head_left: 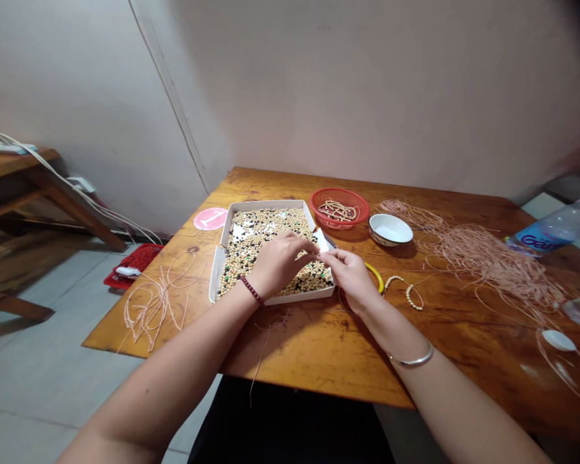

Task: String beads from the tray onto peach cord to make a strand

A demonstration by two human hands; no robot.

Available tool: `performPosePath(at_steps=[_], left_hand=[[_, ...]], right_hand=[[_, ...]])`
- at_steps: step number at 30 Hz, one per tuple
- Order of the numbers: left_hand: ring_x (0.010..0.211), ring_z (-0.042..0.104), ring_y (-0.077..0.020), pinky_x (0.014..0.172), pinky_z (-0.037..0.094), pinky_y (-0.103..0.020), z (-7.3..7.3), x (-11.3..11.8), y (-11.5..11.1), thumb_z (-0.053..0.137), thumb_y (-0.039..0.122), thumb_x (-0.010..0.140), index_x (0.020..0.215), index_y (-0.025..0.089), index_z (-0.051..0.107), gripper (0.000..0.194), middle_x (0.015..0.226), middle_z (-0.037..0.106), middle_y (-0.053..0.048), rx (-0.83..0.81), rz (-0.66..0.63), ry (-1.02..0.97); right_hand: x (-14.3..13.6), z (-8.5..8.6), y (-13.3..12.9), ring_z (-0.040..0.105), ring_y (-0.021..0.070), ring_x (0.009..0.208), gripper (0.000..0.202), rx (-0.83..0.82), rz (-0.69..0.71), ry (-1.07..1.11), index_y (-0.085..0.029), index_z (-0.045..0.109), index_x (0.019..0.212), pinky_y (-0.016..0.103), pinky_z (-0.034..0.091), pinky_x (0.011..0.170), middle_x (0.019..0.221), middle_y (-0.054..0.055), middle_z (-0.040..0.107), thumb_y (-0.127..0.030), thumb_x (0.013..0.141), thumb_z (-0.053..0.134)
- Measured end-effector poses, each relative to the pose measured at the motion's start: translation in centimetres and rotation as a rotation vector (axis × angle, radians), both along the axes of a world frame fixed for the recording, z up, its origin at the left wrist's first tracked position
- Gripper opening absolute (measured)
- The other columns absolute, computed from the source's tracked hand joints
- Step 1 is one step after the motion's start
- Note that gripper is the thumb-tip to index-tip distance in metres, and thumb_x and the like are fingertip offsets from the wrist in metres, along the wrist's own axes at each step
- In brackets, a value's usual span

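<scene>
A shallow white box (pixel 265 205) full of small cream, black and green beads (pixel 244 248) lies on the table. Over its right part, my left hand (pixel 285 261) has its thumb and fingers pinched together; whatever is between them is too small to tell. At the box's right edge my right hand (pixel 352 276) pinches a thin pinkish cord, and a loop of it shows by the fingers. The fingertips of both hands meet. Just right of my right hand lie a yellow ring-shaped thing (pixel 376 277) and a partly beaded string (pixel 410 296).
Behind the box stand a red basket (pixel 339 225) with beaded strings and a white bowl (pixel 391 230). Loose cord (pixel 493 261) is heaped on the right, near a plastic bottle (pixel 555 229). More cord (pixel 154 309) lies by the table's left edge, with a pink round card (pixel 210 219) behind.
</scene>
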State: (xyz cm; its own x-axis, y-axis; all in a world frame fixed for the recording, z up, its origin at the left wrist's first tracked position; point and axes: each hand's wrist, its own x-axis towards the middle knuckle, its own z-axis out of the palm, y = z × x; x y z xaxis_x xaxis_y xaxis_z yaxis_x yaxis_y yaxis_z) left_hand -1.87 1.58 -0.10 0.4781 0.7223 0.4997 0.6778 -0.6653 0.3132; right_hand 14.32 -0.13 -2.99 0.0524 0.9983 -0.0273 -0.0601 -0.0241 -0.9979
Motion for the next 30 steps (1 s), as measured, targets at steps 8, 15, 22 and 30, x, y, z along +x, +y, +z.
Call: performPosePath(at_steps=[8, 15, 22, 30], left_hand=[[0.077, 0.057, -0.016, 0.066, 0.042, -0.026, -0.29, -0.16, 0.09, 0.058, 0.034, 0.087, 0.085, 0.021, 0.068, 0.016, 0.077, 0.069, -0.002, 0.031, 0.054, 0.013], [0.079, 0.057, -0.016, 0.069, 0.043, -0.027, -0.52, -0.27, 0.14, 0.054, 0.034, 0.089, 0.086, 0.02, 0.068, 0.02, 0.081, 0.07, -0.003, 0.017, -0.002, -0.012], [0.076, 0.058, -0.0153, 0.065, 0.042, -0.025, -0.11, -0.34, -0.23, 0.058, 0.032, 0.086, 0.085, 0.022, 0.069, 0.015, 0.08, 0.07, -0.002, -0.054, 0.004, -0.03], [0.079, 0.058, -0.0161, 0.066, 0.043, -0.026, -0.45, -0.55, -0.35, 0.055, 0.034, 0.088, 0.088, 0.021, 0.069, 0.019, 0.08, 0.069, -0.003, -0.042, 0.004, -0.025]], right_hand=[[-0.13, 0.16, -0.09, 0.037, 0.0076, 0.047, 0.028, -0.012, -0.016, 0.015, -0.014, 0.066, 0.069, 0.024, 0.025, 0.046, 0.056, -0.002, 0.054, -0.042, 0.063, 0.07], [-0.11, 0.06, -0.17, 0.037, 0.0088, 0.047, 0.03, -0.019, 0.0, 0.012, -0.014, 0.068, 0.072, 0.024, 0.024, 0.046, 0.049, -0.003, 0.049, -0.042, 0.064, 0.071], [-0.44, -0.1, -0.24, 0.044, 0.0114, 0.05, 0.033, 0.026, -0.031, -0.025, -0.015, 0.068, 0.068, 0.025, 0.029, 0.048, 0.052, 0.0, 0.055, -0.047, 0.061, 0.071], [-0.52, -0.07, -0.33, 0.046, 0.0121, 0.049, 0.035, 0.014, -0.017, 0.011, -0.016, 0.068, 0.069, 0.024, 0.03, 0.046, 0.05, -0.001, 0.054, -0.049, 0.06, 0.072]])
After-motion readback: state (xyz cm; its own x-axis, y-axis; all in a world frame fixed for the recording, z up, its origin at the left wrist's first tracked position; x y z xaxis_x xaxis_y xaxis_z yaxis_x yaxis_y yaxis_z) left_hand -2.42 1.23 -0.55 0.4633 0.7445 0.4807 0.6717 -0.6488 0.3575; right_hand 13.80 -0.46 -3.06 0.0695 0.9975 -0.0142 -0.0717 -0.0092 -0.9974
